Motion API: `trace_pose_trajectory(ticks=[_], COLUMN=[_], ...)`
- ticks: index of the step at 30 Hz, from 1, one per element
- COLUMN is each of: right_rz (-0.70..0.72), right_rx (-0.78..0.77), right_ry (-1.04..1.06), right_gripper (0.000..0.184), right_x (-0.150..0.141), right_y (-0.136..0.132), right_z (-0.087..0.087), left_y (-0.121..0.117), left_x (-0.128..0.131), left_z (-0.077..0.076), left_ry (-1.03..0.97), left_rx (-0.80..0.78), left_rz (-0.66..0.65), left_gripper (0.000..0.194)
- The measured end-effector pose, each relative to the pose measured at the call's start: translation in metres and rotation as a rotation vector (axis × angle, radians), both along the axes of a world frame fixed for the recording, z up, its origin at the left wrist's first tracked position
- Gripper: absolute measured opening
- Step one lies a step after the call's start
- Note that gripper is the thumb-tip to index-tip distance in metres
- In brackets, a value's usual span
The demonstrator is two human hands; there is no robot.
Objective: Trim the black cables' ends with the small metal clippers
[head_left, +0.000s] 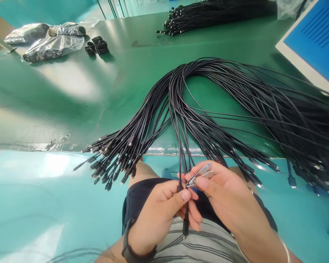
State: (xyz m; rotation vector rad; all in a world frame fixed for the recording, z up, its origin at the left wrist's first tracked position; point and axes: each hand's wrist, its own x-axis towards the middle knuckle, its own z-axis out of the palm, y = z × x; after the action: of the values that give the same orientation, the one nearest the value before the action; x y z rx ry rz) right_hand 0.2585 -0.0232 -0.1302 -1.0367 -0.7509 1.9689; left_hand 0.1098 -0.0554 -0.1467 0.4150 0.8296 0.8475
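the left hand [159, 215] pinches a thin black cable [185, 226] at 6 o'clock: light, limp, best held by its connector. the right hand's [227, 193] fingers close on what looks like a steel nail clipper [199, 175].

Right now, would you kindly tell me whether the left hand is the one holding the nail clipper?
No, the right hand holds the metal nail clipper, while the left hand pinches a black cable.

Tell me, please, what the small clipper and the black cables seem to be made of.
The nail clipper looks like polished steel, perhaps chrome-plated: its surfaces reflect bright light. The black cables seem sheathed in smooth plastic or rubber, with a soft satin sheen.
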Motion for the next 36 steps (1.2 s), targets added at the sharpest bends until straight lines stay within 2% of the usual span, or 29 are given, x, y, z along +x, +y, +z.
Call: trace_pose_trajectory(ticks=[3,7,11,16,20,24,27,36], right_rz=[0.035,-0.097,-0.199,-0.203,-0.242,-0.198,-0.156,-0.189], right_rx=[-0.031,0.082,0.212,0.231,0.240,0.082,-0.004,0.058], right_ry=[-0.053,-0.390,-0.539,-0.482,-0.326,-0.076,0.010,-0.087], right_gripper=[0.014,0.015,0.015,0.014,0.011,0.009,0.009,0.005], right_x=[-0.001,0.005,0.005,-0.007,-0.008,-0.001,0.002,-0.004], right_y=[0.003,0.010,0.022,0.027,0.020,0.004,-0.009,-0.015], right_z=[0.000,0.005,0.009,0.009,0.007,0.005,0.003,0.004], left_y=[-0.001,-0.003,-0.003,-0.001,-0.002,-0.005,-0.004,-0.002], left_x=[0.002,0.001,-0.001,0.002,0.002,-0.002,-0.005,-0.004], left_z=[-0.003,-0.007,-0.010,-0.007,-0.001,0.009,0.015,0.017], left_ry=[-0.031,-0.132,-0.241,-0.210,-0.089,0.081,0.098,0.134], left_rx=[-0.029,-0.116,-0.155,-0.174,-0.101,0.049,0.126,0.158], left_rz=[-0.003,-0.030,-0.071,-0.084,-0.052,0.049,0.056,0.044], left_gripper=[0.025,0.026,0.028,0.035,0.028,0.016,0.017,0.018])
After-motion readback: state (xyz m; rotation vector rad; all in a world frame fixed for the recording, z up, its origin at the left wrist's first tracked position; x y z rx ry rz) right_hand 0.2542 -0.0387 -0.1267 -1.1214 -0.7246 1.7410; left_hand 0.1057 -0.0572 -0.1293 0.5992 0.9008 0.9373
